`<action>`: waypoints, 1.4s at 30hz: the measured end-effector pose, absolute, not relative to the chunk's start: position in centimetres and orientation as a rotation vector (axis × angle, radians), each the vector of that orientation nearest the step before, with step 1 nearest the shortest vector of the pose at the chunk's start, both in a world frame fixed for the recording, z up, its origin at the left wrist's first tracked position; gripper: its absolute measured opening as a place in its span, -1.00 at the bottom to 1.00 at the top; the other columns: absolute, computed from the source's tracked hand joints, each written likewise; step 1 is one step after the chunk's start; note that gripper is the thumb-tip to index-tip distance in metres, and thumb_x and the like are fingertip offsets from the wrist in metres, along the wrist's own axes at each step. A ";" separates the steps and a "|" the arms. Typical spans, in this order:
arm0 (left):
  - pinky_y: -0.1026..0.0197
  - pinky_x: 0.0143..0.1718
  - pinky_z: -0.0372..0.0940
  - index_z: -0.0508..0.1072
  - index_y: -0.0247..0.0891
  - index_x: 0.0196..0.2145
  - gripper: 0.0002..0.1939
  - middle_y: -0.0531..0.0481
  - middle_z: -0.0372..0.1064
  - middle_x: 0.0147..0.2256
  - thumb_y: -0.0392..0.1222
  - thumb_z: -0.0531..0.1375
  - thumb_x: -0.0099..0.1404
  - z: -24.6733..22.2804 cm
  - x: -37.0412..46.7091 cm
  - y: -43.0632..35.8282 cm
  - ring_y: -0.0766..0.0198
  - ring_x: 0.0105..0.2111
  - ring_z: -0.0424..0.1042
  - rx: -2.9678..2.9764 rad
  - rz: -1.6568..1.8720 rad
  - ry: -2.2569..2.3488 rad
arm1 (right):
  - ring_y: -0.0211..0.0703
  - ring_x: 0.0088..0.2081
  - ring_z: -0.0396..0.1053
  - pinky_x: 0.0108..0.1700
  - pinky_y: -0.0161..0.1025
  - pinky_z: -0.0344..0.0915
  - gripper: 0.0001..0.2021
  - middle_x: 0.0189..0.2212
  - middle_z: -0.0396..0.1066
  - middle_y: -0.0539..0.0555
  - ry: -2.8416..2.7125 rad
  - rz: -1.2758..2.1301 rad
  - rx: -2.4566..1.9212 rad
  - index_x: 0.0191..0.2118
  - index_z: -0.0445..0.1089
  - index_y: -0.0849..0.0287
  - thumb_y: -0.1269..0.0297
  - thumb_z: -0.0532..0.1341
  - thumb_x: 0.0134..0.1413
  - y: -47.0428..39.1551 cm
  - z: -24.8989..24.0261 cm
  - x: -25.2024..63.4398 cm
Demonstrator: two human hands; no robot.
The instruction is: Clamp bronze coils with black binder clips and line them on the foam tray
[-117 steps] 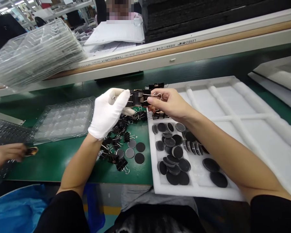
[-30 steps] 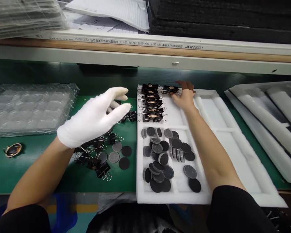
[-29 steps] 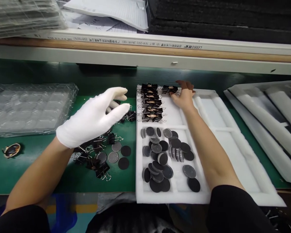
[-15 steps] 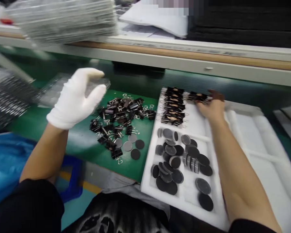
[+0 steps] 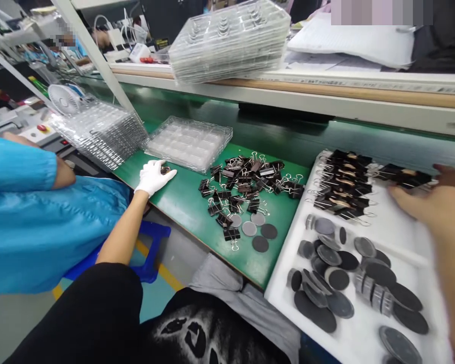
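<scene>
My left hand [image 5: 153, 178], in a white glove, is low over the green tabletop at its near left edge. Its thumb and fingers curl around a small brownish round item [image 5: 165, 171] that I cannot make out. My bare right hand [image 5: 440, 202], partly blurred, has thumb and fingers around a pair of black binder clips [image 5: 404, 175] at the top of a white foam tray [image 5: 284, 268]. Beside them stands a row of binder clips [image 5: 345, 184] with tan pieces between. Dark and clear discs [image 5: 337, 278] fill the tray's lower compartment.
Loose binder clips [image 5: 246, 177] and several discs [image 5: 249, 228] lie mid-table. A clear compartment tray [image 5: 189, 144] sits behind, with stacked clear trays [image 5: 106, 131] at left and more [image 5: 227, 45] on the shelf [image 5: 326, 98]. A person in a blue smock [image 5: 41, 227] is at my left.
My view has swung left. My gloved hand has moved down and left, and now curls around a small round item. My right hand stays at the clips at the tray's far end.
</scene>
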State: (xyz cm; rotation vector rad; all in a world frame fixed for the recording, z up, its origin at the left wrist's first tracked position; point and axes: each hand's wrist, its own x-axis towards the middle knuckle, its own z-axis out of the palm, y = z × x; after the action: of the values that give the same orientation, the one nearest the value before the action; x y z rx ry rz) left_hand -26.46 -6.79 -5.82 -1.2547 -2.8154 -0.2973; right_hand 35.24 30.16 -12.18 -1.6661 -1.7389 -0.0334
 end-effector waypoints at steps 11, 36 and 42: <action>0.02 0.08 0.28 0.44 -0.24 0.02 -0.51 -0.11 0.42 -0.02 0.15 0.20 0.29 -6.4 -25.7 -7.1 0.07 -0.04 0.40 -1.420 -0.535 -2.620 | 0.55 0.41 -0.07 0.25 0.44 -0.04 0.10 0.34 -0.06 0.70 -1.865 0.154 -1.798 0.47 0.00 0.28 -0.29 0.24 -0.08 21.7 -6.7 34.4; 0.19 -0.47 0.29 0.42 -0.23 -0.32 -0.73 0.08 0.36 -0.53 -0.04 0.11 0.48 6.5 -0.4 7.8 0.35 -0.58 0.39 -2.603 -1.548 -1.930 | -0.08 -0.36 0.45 -0.36 -0.17 0.17 -0.86 -0.28 0.55 0.19 -3.161 0.482 -0.736 -0.17 0.52 0.25 0.40 0.24 0.18 6.5 -0.3 17.4; 0.27 -0.41 0.37 0.47 -0.30 -0.15 -0.82 -0.10 0.56 -0.18 -0.18 0.11 0.47 6.6 -0.3 10.3 0.38 -0.46 0.52 -2.671 -1.756 -1.850 | -0.07 -0.26 0.53 -0.18 -0.10 0.45 -0.84 -0.23 0.60 0.10 -2.264 0.964 -0.845 -0.16 0.56 0.14 0.25 0.25 0.26 9.9 4.4 20.5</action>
State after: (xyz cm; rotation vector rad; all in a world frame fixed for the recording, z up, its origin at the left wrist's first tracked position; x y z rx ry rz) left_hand -0.29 10.34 6.59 -2.6714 -1.8505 -1.7563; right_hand 20.51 9.88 4.44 -0.8449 -2.2637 0.9643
